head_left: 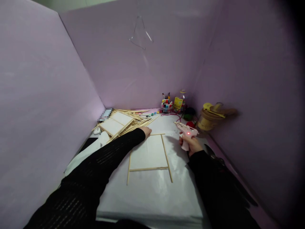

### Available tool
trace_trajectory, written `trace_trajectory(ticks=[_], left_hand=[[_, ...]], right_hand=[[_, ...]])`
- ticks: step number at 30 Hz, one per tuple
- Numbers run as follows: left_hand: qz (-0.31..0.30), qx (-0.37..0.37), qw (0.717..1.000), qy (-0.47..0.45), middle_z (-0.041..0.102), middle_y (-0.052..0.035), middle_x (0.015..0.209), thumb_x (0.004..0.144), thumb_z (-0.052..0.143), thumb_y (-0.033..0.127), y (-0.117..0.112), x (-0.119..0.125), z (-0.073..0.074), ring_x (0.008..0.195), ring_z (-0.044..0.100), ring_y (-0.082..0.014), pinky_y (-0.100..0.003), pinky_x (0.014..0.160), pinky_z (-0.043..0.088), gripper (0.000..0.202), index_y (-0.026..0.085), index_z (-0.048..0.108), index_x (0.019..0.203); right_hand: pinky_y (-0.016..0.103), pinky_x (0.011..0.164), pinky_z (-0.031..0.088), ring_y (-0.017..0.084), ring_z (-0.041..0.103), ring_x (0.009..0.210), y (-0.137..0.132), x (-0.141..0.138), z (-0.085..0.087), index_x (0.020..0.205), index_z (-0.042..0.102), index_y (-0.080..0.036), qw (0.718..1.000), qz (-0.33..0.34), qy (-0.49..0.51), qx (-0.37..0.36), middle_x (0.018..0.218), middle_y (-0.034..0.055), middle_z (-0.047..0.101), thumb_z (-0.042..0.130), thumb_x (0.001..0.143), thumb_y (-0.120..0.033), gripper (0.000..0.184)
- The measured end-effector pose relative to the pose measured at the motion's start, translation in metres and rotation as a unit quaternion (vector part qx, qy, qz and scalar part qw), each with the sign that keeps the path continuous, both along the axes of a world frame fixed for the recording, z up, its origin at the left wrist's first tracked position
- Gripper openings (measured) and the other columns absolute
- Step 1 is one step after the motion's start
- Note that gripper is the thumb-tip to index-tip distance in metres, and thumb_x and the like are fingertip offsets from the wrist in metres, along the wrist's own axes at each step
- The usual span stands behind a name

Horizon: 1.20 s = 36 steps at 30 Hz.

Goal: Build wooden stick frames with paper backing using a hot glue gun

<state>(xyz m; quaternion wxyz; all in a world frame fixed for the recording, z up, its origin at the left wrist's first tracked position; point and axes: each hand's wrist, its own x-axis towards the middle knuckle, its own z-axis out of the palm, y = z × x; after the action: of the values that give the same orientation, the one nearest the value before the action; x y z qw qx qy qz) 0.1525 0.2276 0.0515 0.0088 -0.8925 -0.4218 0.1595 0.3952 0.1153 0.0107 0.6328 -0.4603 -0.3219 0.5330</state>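
My right hand (192, 143) grips a pale pink glue gun (187, 130) with a small red light glowing on its side; its nozzle points up and to the left. My left hand (145, 130) rests at the far left corner of a frame of thin wooden sticks (165, 152) laid round a white sheet (149, 152); its fingers look curled, and anything under them is hidden. Both arms wear black sleeves.
A pile of wooden sticks and white panels (119, 123) lies at the back left. Small paint pots and pens (166, 104) and a yellow box (178, 103) stand at the back. A brown and yellow stack (209, 117) sits right. Purple walls (143, 63) enclose the white table (152, 197).
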Motion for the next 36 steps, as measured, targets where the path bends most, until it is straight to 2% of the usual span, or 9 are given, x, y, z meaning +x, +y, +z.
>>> trace_trajectory(ticks=[5,9,14,19,24,28,32,34,36], left_hand=[[0.037,0.009,0.999,0.007,0.064,-0.0143,0.108,0.086,0.045,0.022,0.030,0.009,-0.001,0.098,0.061,-0.0253,-0.036,0.081,0.048,0.024,0.016,0.062,0.100],[0.060,0.011,0.998,-0.013,0.064,-0.0130,0.110,0.085,0.048,0.023,0.034,0.018,0.004,0.100,0.060,-0.0240,-0.033,0.083,0.047,0.022,0.016,0.063,0.099],[0.105,0.022,0.992,-0.065,0.065,-0.0099,0.107,0.086,0.046,0.028,0.002,0.003,0.026,0.099,0.060,-0.0211,-0.029,0.081,0.046,0.026,0.017,0.059,0.106],[0.135,0.012,0.986,-0.100,0.069,-0.0058,0.087,0.085,0.045,0.026,-0.060,-0.060,0.040,0.086,0.063,-0.0206,-0.029,0.077,0.045,0.021,0.020,0.065,0.085],[0.208,0.003,0.968,-0.139,0.069,-0.0063,0.080,0.080,0.048,0.022,-0.094,-0.101,0.017,0.078,0.063,-0.0199,-0.028,0.068,0.043,0.017,0.017,0.065,0.079],[0.221,-0.024,0.955,-0.196,0.068,-0.0024,0.077,0.081,0.050,0.030,-0.095,-0.105,-0.005,0.073,0.061,-0.0161,-0.025,0.065,0.043,0.018,0.018,0.063,0.084],[0.214,-0.071,0.943,-0.245,0.065,0.0010,0.071,0.077,0.056,0.038,-0.095,-0.104,-0.017,0.065,0.058,-0.0138,-0.023,0.059,0.041,0.021,0.019,0.061,0.081],[0.218,-0.087,0.934,-0.268,0.064,0.0014,0.070,0.074,0.059,0.038,-0.095,-0.104,-0.020,0.064,0.057,-0.0137,-0.023,0.057,0.039,0.020,0.019,0.061,0.078],[0.221,-0.092,0.928,-0.285,0.064,0.0016,0.070,0.072,0.060,0.037,-0.094,-0.105,-0.023,0.064,0.056,-0.0139,-0.024,0.055,0.037,0.019,0.019,0.060,0.075]], right_hand=[[0.023,0.041,0.036,0.011,0.048,0.046,0.002,-0.004,-0.002,0.082,0.059,-0.017,1.000,0.010,0.005,0.000,0.052,-0.0031,0.055,0.072,0.059,-0.036,0.032],[0.024,0.042,0.039,0.011,0.047,0.046,0.002,-0.005,-0.003,0.082,0.060,-0.018,1.000,0.012,0.014,-0.008,0.052,-0.0034,0.055,0.072,0.059,-0.034,0.031],[0.030,0.056,0.051,0.012,0.052,0.051,-0.003,-0.005,-0.001,0.082,0.059,-0.019,0.998,0.042,0.038,-0.019,0.055,-0.0037,0.055,0.074,0.058,-0.034,0.033],[0.038,0.063,0.056,0.015,0.057,0.055,-0.009,-0.009,-0.002,0.090,0.059,-0.021,0.992,0.100,0.060,-0.049,0.062,-0.0017,0.058,0.071,0.064,-0.032,0.031],[0.042,0.067,0.056,0.017,0.058,0.059,-0.012,-0.013,-0.004,0.090,0.061,-0.022,0.983,0.153,0.058,-0.087,0.065,0.0005,0.061,0.073,0.062,-0.027,0.031],[0.032,0.059,0.052,0.014,0.053,0.056,-0.017,-0.010,0.001,0.081,0.064,-0.019,0.987,0.135,0.057,-0.065,0.061,-0.0002,0.056,0.076,0.057,-0.031,0.030],[0.025,0.046,0.041,0.010,0.043,0.050,-0.027,-0.015,0.013,0.086,0.067,-0.018,0.985,0.163,0.048,-0.034,0.053,-0.0038,0.044,0.076,0.055,-0.043,0.041],[0.024,0.043,0.036,0.011,0.041,0.047,-0.031,-0.023,0.020,0.088,0.067,-0.019,0.980,0.198,-0.009,-0.025,0.050,-0.0040,0.043,0.076,0.056,-0.046,0.043],[0.026,0.043,0.036,0.012,0.043,0.046,-0.035,-0.035,0.025,0.094,0.068,-0.020,0.964,0.246,-0.090,-0.036,0.052,-0.0016,0.050,0.076,0.056,-0.050,0.048]])
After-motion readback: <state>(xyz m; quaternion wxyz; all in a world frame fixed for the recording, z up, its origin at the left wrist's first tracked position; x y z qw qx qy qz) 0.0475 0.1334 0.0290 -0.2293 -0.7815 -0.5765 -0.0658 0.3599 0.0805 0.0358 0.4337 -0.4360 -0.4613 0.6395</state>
